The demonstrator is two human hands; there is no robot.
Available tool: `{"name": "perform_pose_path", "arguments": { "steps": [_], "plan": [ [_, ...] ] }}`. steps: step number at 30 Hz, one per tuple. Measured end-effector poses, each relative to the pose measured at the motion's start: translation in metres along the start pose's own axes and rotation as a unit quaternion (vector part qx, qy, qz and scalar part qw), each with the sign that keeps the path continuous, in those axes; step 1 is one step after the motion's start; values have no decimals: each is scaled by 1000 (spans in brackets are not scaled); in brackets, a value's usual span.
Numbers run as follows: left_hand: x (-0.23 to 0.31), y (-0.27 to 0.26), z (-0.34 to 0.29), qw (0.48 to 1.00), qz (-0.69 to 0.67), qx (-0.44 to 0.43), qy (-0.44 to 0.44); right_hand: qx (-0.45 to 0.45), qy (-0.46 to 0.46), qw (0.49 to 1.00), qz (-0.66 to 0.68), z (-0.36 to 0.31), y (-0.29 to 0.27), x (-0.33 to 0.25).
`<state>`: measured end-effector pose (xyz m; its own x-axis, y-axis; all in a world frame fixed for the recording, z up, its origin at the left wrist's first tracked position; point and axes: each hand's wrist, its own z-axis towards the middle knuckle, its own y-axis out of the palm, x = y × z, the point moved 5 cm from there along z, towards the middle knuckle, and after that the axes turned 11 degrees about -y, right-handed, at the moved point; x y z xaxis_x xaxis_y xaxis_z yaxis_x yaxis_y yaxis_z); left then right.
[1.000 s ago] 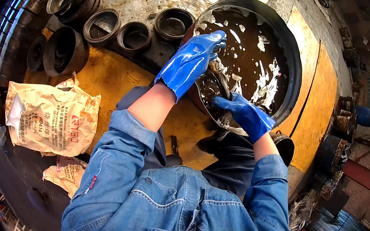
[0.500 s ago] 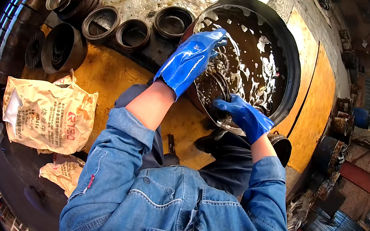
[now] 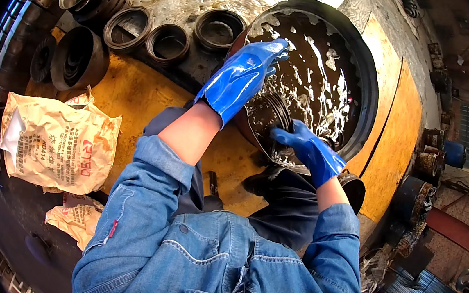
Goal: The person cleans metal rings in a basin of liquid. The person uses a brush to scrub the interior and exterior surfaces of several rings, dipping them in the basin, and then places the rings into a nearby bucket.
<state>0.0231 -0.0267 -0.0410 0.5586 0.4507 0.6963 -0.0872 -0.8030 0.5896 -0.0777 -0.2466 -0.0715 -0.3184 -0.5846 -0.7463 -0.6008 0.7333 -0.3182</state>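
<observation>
While the person's denim sleeves fill the near edge, both hands in blue rubber gloves work at a round metal part (image 3: 276,119) held tilted at the near rim of a black tub (image 3: 365,80) of dark, foamy liquid. The right hand (image 3: 304,149) curls its fingers around the part's lower edge. The left hand (image 3: 243,77) lies over its upper side, fingers together and bent down toward the liquid. Off to the left lies a crumpled paper sack (image 3: 59,145) on the yellow board (image 3: 135,93). Farther back, dark metal rings (image 3: 171,42) sit in a row.
</observation>
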Motion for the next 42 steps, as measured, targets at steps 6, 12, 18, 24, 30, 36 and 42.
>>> {"name": "perform_pose_path", "arguments": {
  "steps": [6, 12, 18, 24, 30, 36, 42],
  "plan": [
    [1, 11, -3, 999, 20, -1, -28, 97, -18, 993, -59, 18, 21, -73],
    [5, 4, -2, 999, 32, -10, -11, 30, -132, 984, 114, 20, 13, 17],
    [-8, -12, 11, 998, -28, 10, -52, 52, -36, 981, -182, 30, 15, -49],
    [0, 0, -1, 1000, 0, -12, -15, 149, -52, 987, -12, 34, 23, -1],
    [-7, -4, 12, 999, -16, -23, -43, 22, 74, 988, -134, 2, -11, 30],
    [-5, -6, 8, 999, 26, -27, -11, 138, -97, 973, -159, 19, 26, -77],
    [4, 2, -4, 999, 15, -17, -27, -26, -18, 997, -67, 15, 11, 17]
  ]
}}
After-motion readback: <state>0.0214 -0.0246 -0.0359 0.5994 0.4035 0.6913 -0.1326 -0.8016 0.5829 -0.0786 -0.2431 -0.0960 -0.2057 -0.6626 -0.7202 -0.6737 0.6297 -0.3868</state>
